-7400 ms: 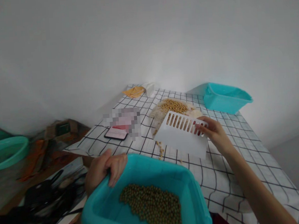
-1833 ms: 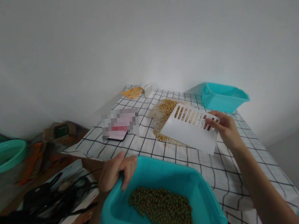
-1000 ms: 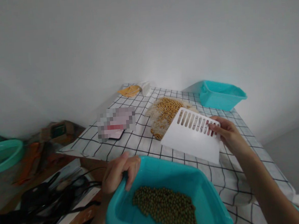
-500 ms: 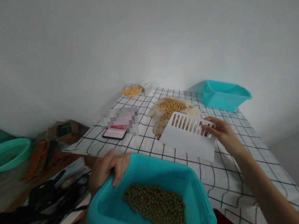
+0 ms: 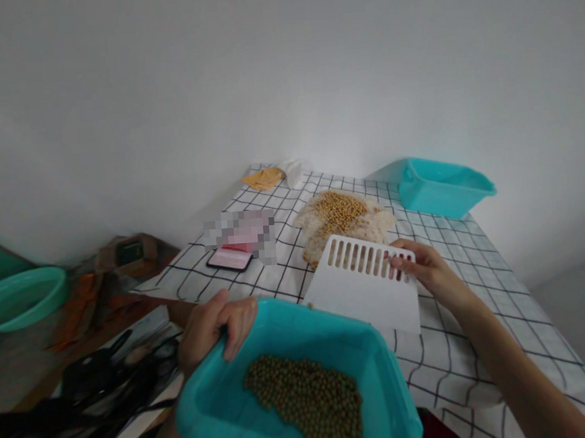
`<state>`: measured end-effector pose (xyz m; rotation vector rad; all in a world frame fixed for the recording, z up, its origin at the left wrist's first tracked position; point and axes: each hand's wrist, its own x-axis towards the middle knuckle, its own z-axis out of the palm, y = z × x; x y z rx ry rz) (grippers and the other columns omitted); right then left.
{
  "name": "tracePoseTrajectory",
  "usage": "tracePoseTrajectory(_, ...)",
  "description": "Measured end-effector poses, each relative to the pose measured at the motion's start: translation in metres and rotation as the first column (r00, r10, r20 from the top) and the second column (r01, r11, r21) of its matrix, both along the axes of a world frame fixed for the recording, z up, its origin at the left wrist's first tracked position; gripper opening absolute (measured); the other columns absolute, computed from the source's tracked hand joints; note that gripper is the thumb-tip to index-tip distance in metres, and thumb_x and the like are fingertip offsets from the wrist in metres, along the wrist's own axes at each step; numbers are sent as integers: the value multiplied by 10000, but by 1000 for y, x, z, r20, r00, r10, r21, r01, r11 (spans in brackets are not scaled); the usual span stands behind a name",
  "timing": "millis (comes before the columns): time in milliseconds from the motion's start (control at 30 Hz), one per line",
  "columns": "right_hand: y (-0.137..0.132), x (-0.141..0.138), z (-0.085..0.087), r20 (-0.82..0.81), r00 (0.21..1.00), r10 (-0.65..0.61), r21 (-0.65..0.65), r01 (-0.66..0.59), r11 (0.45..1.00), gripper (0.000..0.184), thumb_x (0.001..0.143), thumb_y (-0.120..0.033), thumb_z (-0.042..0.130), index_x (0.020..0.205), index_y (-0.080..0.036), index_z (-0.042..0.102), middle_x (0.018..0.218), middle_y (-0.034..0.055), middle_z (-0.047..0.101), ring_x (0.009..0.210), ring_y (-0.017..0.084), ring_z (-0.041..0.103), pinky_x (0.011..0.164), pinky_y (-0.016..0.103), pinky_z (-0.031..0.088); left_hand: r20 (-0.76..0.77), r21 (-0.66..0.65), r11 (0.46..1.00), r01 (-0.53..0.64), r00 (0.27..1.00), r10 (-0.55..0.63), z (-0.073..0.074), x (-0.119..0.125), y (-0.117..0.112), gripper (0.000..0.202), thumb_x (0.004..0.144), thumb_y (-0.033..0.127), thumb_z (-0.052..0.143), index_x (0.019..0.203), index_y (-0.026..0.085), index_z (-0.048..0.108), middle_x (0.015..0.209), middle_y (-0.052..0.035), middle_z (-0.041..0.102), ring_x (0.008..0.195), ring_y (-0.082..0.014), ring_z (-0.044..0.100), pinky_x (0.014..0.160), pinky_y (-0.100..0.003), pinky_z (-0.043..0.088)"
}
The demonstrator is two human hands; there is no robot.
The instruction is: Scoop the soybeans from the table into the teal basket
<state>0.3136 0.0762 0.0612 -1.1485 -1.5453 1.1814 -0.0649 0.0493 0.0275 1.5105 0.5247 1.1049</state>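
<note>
My left hand [image 5: 224,327] is closed over the left rim of a turquoise plastic bin [image 5: 383,366] at the table's near edge. Inside the bin lies a heap of greenish-brown round beans [image 5: 310,398]. My right hand [image 5: 421,267] pinches the slotted end of a flat white plastic scraper [image 5: 362,291], thumb at the slots. The scraper is tilted just beyond the bin, its lower edge close to the far rim. Behind it, yellow soybeans [image 5: 339,209] are piled among a pale, finer grain [image 5: 373,225] on the checked cloth.
A second turquoise bin [image 5: 436,195] stands at the back right of the checked tablecloth [image 5: 455,248]. A phone [image 5: 229,259] lies on the left, partly blurred out. Yellow cloth [image 5: 264,178] and white tissue [image 5: 292,172] are at the back. A green basin [image 5: 22,304] and dark clutter [image 5: 98,386] fill the lower left.
My right hand has drawn the scraper nearer and slightly left, toward the bin's far rim. The left hand keeps its hold on the bin. The view has shifted slightly.
</note>
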Motion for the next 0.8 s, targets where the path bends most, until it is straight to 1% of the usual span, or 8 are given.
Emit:
tracePoseTrajectory(100,0,6,0,-104,989,-102,10,104,995,269,792,-463,781,823,-215,680,655,-20,612,559,127,540,521,232,420,29,25,1000,-17,999,17,2,4,-1,739,1064,453,295,407,217,540,356,-37,522,386,-165,455,587,-365,431)
tracePoseTrajectory(167,1,10,0,-141,975,-173,22,178,984,257,787,-451,785,843,-223,682,658,-21,614,551,126,533,511,231,409,48,31,999,-36,998,35,3,6,-2,739,1061,457,312,398,214,529,345,-31,514,376,-158,451,576,-358,420)
tracePoseTrajectory(200,2,11,-1,-144,968,-207,31,214,976,244,791,-438,785,859,-227,685,668,-20,626,556,126,539,516,230,410,53,26,998,-53,997,52,3,7,-2,739,1059,463,318,394,213,522,342,-29,509,373,-157,449,573,-359,417)
tracePoseTrajectory(300,6,13,-3,-107,954,-279,76,288,955,222,802,-412,781,904,-233,697,698,-10,667,583,133,569,546,233,431,27,3,999,-44,999,43,1,7,-3,743,1049,503,321,390,213,509,351,-37,511,382,-162,458,588,-372,422)
tracePoseTrajectory(367,8,12,-3,-57,953,-296,120,301,946,224,806,-419,774,901,-230,701,695,-5,675,587,143,580,555,243,445,28,-18,998,-56,998,57,-2,7,-4,746,1049,506,311,385,213,486,354,-38,508,388,-159,452,602,-376,424)
tracePoseTrajectory(500,7,6,0,45,955,-292,197,278,940,228,832,-446,744,879,-227,700,657,-1,657,581,157,593,549,258,460,51,-23,997,-69,996,70,-5,8,-6,740,1055,484,295,390,212,472,351,-32,493,394,-154,436,607,-373,414)
tracePoseTrajectory(667,3,2,3,95,945,-314,246,283,927,225,865,-450,714,918,-233,689,683,8,680,592,168,621,543,266,473,85,-75,992,-102,990,108,-3,10,-8,729,1059,458,300,402,209,494,368,-28,490,411,-153,432,603,-364,400)
tracePoseTrajectory(800,-1,0,5,154,928,-339,260,292,920,243,883,-463,697,979,-241,675,706,6,692,604,174,640,554,271,484,70,-70,997,-31,997,36,1,7,-4,701,1046,454,353,414,205,523,379,-33,510,416,-157,444,588,-361,402)
